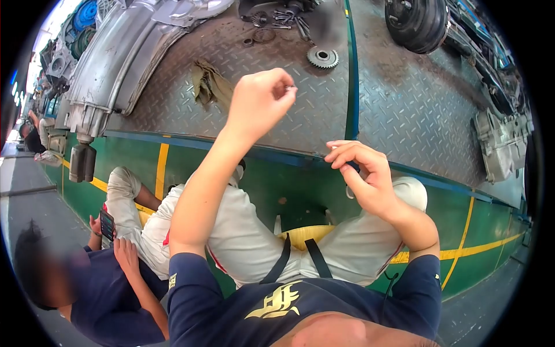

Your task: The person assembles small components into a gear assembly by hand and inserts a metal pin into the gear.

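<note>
My left hand (261, 99) is raised over the steel tread plate (277, 121), thumb and curled fingers pinched together. Something small and pale may be between the fingertips, too small to name. My right hand (365, 176) hovers near the plate's front edge, fingers bent and loosely apart from the thumb. Beneath its thumb shows a thin pale curve that I cannot identify. A toothed gear (323, 58) lies flat on the plate beyond my left hand. A crumpled olive cloth (209, 82) lies just left of that hand, partly behind the wrist.
A large metal housing (118, 55) stands at the left. Several shafts and small parts (283, 20) lie at the back. A black drum (417, 24) and a cast housing (502, 141) are on the right. A seated person (104, 289) beside me holds a phone (107, 224).
</note>
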`<action>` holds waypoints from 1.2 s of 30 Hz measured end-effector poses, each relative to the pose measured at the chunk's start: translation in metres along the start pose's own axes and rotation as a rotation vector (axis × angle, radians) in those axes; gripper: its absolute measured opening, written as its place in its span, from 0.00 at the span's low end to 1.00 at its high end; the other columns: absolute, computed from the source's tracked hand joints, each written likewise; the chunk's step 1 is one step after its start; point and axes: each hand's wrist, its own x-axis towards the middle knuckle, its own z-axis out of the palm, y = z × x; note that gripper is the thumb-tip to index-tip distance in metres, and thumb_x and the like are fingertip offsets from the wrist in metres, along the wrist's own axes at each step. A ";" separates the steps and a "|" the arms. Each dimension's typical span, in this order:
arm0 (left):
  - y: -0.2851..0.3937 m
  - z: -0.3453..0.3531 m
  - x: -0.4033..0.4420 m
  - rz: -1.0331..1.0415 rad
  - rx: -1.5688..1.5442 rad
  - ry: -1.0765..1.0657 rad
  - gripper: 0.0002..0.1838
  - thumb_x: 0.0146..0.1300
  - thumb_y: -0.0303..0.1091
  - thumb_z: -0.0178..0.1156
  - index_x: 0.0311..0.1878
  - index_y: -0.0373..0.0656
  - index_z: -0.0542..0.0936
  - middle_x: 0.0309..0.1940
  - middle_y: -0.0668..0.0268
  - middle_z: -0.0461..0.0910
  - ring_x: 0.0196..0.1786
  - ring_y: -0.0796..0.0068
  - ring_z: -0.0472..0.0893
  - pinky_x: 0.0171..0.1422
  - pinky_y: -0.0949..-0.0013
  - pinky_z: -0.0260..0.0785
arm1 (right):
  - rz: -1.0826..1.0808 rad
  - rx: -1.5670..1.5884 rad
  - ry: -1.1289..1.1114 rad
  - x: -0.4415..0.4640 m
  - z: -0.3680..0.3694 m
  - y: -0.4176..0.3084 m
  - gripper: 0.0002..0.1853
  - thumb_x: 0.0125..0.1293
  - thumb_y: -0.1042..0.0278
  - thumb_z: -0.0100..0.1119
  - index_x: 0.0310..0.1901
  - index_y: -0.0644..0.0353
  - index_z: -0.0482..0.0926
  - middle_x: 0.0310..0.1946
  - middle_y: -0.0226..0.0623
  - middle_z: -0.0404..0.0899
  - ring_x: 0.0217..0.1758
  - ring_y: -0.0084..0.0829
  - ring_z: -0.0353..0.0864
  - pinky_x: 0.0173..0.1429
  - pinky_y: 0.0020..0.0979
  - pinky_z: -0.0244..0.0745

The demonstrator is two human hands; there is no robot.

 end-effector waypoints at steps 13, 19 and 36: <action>-0.012 0.004 0.041 -0.122 0.060 0.239 0.09 0.60 0.34 0.70 0.35 0.37 0.87 0.21 0.61 0.83 0.23 0.72 0.82 0.33 0.68 0.74 | -0.008 0.006 0.035 -0.003 -0.005 0.004 0.06 0.59 0.84 0.56 0.37 0.67 0.80 0.42 0.44 0.87 0.58 0.44 0.84 0.66 0.42 0.76; -0.020 -0.022 0.008 -0.262 -0.037 0.166 0.06 0.62 0.27 0.66 0.40 0.36 0.87 0.23 0.66 0.84 0.27 0.83 0.80 0.35 0.75 0.72 | -0.003 0.001 0.051 -0.009 -0.008 0.001 0.07 0.58 0.84 0.56 0.37 0.67 0.81 0.40 0.44 0.86 0.56 0.44 0.85 0.66 0.41 0.77; -0.021 -0.003 0.045 -0.222 0.042 0.251 0.08 0.60 0.31 0.68 0.35 0.35 0.87 0.21 0.62 0.85 0.24 0.81 0.80 0.34 0.72 0.73 | -0.008 0.053 0.066 -0.013 -0.017 -0.002 0.09 0.58 0.85 0.55 0.38 0.67 0.81 0.40 0.43 0.86 0.56 0.45 0.85 0.65 0.41 0.77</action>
